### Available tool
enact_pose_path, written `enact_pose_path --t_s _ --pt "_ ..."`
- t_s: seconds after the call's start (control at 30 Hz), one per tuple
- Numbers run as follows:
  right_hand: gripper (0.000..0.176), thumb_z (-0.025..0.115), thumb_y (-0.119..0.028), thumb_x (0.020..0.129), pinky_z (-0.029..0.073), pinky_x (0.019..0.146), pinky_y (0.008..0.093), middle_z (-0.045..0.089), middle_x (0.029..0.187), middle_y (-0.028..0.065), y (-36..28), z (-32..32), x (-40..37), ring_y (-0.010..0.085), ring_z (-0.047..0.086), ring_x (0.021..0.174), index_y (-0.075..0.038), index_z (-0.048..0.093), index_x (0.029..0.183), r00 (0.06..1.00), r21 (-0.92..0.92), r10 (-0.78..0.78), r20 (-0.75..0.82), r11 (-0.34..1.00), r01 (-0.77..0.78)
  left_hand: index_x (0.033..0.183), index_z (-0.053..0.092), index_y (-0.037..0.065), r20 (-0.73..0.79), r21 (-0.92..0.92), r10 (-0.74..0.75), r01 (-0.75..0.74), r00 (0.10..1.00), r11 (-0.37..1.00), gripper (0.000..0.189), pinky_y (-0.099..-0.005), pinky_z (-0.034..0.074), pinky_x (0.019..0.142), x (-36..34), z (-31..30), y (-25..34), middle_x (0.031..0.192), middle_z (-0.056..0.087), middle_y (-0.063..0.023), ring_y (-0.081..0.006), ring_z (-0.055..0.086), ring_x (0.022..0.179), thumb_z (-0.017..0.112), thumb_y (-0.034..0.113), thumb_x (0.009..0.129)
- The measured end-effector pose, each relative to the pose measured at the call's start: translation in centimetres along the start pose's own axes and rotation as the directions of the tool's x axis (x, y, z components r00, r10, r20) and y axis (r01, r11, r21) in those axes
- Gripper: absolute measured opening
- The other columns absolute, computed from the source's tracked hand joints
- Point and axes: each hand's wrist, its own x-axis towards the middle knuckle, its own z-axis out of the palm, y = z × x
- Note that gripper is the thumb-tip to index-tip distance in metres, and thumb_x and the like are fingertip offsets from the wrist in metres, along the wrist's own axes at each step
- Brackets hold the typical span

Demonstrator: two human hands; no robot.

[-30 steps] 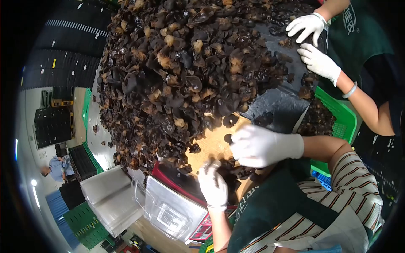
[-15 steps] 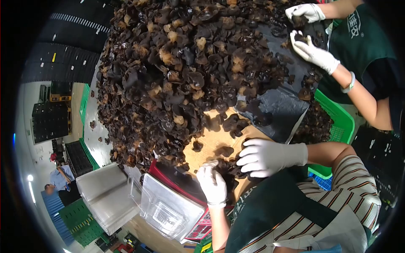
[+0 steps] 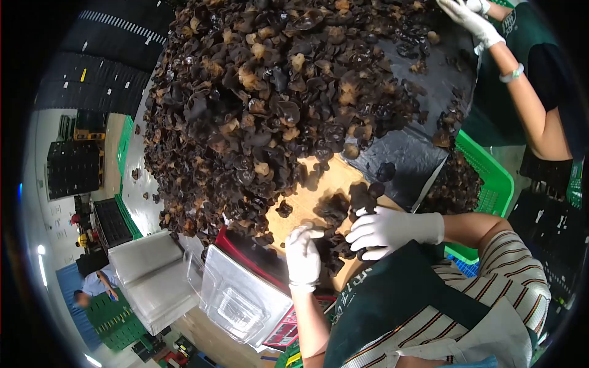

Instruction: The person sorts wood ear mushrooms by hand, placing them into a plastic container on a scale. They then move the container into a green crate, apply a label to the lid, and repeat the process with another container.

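Note:
Dark, ruffled fungus pieces lie on a tan board between my gloved hands. My left hand, in a white glove, has its fingers curled together at the left of these pieces; what they hold, if anything, is hidden. At the right, my right hand, also white-gloved, has bent fingers round several dark pieces, some showing past its fingertips. A big heap of the same brown and black fungus rises beyond both hands.
Clear plastic trays rest beside a red-edged scale. Black plastic sheeting lies beyond my right hand, near a green basket of fungus. A co-worker's gloved hands are at top right; another person is far left.
My right hand's fingers have closed more round dark pieces, which now stand above its fingertips. My left hand has curled slightly upward. The co-worker's hands have moved up and right.

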Motion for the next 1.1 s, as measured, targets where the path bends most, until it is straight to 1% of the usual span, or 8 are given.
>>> enact_pose_path --t_s 0.13,0.27,0.4,0.6,0.7,0.8,0.93,1.1 --pt "0.012 0.063 -0.020 0.082 0.045 0.080 0.0393 0.066 0.088 0.0026 0.6 -4.9 3.4 0.0208 0.061 0.086 -0.011 0.067 0.088 0.958 0.207 0.231 -0.168 0.959 -0.195 0.097 0.065 0.002 -0.084 -0.248 -0.090 0.067 0.992 0.967 0.028 -0.0357 0.034 0.104 -0.7 -1.4 0.8 0.111 0.060 -0.0128 -0.0249 0.051 0.115 0.041 -0.005 0.086" --pt "0.025 0.060 -0.024 0.085 0.041 0.092 0.0423 0.061 0.111 0.0102 5.6 -5.2 6.1 0.0282 0.053 0.105 -0.007 0.065 0.102 0.882 -0.286 0.180 -0.435 0.901 -0.325 0.104 0.062 0.001 -0.168 -0.359 -0.099 0.033 0.981 0.933 0.027 -0.0358 0.033 0.106 -0.4 -0.7 0.5 0.113 0.059 -0.0120 -0.0240 0.051 0.117 0.041 -0.005 0.088" --pt "0.044 0.058 -0.035 0.085 0.030 0.106 0.0514 0.046 0.135 0.0146 3.8 -1.7 7.1 0.0381 0.037 0.129 -0.009 0.057 0.121 0.932 -0.616 0.273 -0.240 0.699 -0.364 0.114 0.058 0.001 -0.240 -0.313 -0.101 0.021 0.965 0.949 0.033 -0.0359 0.032 0.108 -0.2 -0.5 0.8 0.121 0.057 -0.0121 -0.0243 0.049 0.121 0.042 -0.007 0.087" --pt "0.051 0.059 -0.038 0.084 0.022 0.111 0.0542 0.043 0.140 0.0171 -2.3 2.0 4.1 0.0381 0.034 0.133 -0.005 0.057 0.123 0.971 -0.272 0.048 0.234 0.962 0.018 0.131 0.051 0.003 -0.189 -0.077 -0.029 0.015 0.981 0.997 0.038 -0.0417 0.028 0.110 0.1 0.3 1.4 0.141 0.042 -0.0196 -0.0334 0.040 0.130 0.046 0.006 0.093" --pt "0.037 0.061 -0.030 0.083 0.032 0.106 0.0492 0.058 0.119 0.0147 -2.0 2.1 3.1 0.0330 0.048 0.120 -0.006 0.063 0.110 0.984 0.018 -0.178 0.016 0.984 0.177 0.129 0.053 0.004 -0.154 -0.011 -0.026 0.025 0.988 1.000 0.037 -0.0433 0.030 0.108 0.1 1.5 0.4 0.138 0.044 -0.0221 -0.0377 0.042 0.127 0.050 0.013 0.093" --pt "0.026 0.063 -0.024 0.081 0.040 0.094 0.0431 0.063 0.104 0.0099 -1.5 -2.4 3.9 0.0300 0.056 0.106 -0.007 0.066 0.100 0.992 0.094 0.032 0.126 0.995 -0.044 0.118 0.060 0.005 -0.093 0.219 0.101 -0.079 0.990 0.973 0.030 -0.0441 0.032 0.106 -0.8 1.6 0.0 0.133 0.048 -0.0224 -0.0377 0.044 0.123 0.054 0.012 0.090" --pt "0.011 0.061 -0.017 0.080 0.046 0.073 0.0368 0.061 0.086 0.0043 0.6 -6.6 1.0 0.0255 0.058 0.084 -0.008 0.062 0.086 0.921 -0.301 0.292 -0.257 0.882 -0.363 0.109 0.063 0.004 -0.111 0.038 -0.004 0.008 0.994 0.999 0.023 -0.0436 0.032 0.106 -1.7 1.3 0.4 0.131 0.050 -0.0220 -0.0366 0.044 0.124 0.054 0.009 0.089" --pt "0.018 0.061 -0.016 0.081 0.045 0.073 0.0383 0.058 0.090 0.0067 0.4 -6.4 -1.9 0.0272 0.058 0.084 -0.009 0.060 0.098 0.871 -0.305 0.420 -0.254 0.820 -0.484 0.122 0.057 0.002 -0.135 -0.176 -0.112 0.088 0.984 0.981 0.033 -0.0391 0.028 0.110 -3.1 1.2 0.3 0.143 0.036 -0.0176 -0.0276 0.038 0.132 0.047 -0.002 0.091"
